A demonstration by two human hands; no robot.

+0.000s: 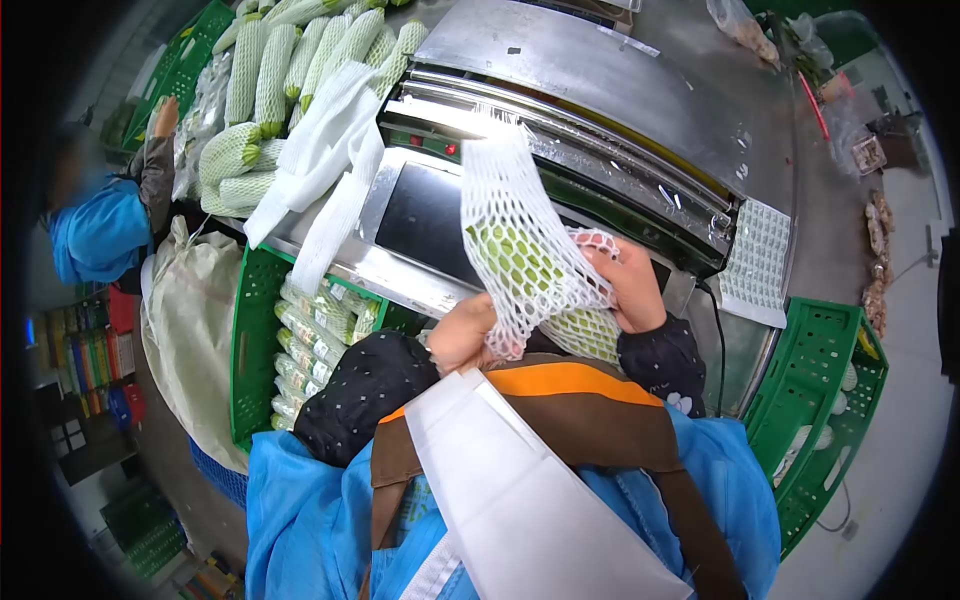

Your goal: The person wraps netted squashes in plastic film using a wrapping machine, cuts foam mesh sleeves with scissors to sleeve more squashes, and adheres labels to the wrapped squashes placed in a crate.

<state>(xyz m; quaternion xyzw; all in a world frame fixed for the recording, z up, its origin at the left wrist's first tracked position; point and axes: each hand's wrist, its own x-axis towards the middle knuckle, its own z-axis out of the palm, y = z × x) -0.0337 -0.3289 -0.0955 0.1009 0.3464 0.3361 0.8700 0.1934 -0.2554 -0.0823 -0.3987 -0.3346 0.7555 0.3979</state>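
A white foam net sleeve (pixel 520 240) is stretched between my two hands, in front of my apron. Inside its mesh shows a light green, long vegetable (pixel 512 262), and its lower part (pixel 585 332) sits netted near my waist. My left hand (pixel 463 332) is closed on the lower left edge of the sleeve. At the sleeve's right edge my right hand (pixel 630 285) grips the mesh, fingers bent around it. The upper end of the sleeve hangs loose above the wrapping machine's front. My fingertips are partly hidden by the netting.
A metal wrapping machine (pixel 590 90) with a dark panel (pixel 430 220) stands ahead. Netted vegetables (pixel 275 80) and loose white sleeves (pixel 325 150) lie at upper left. Green crates (pixel 240 350) flank me. A label sheet (pixel 757 255) lies right. Another person (pixel 105 225) works at far left.
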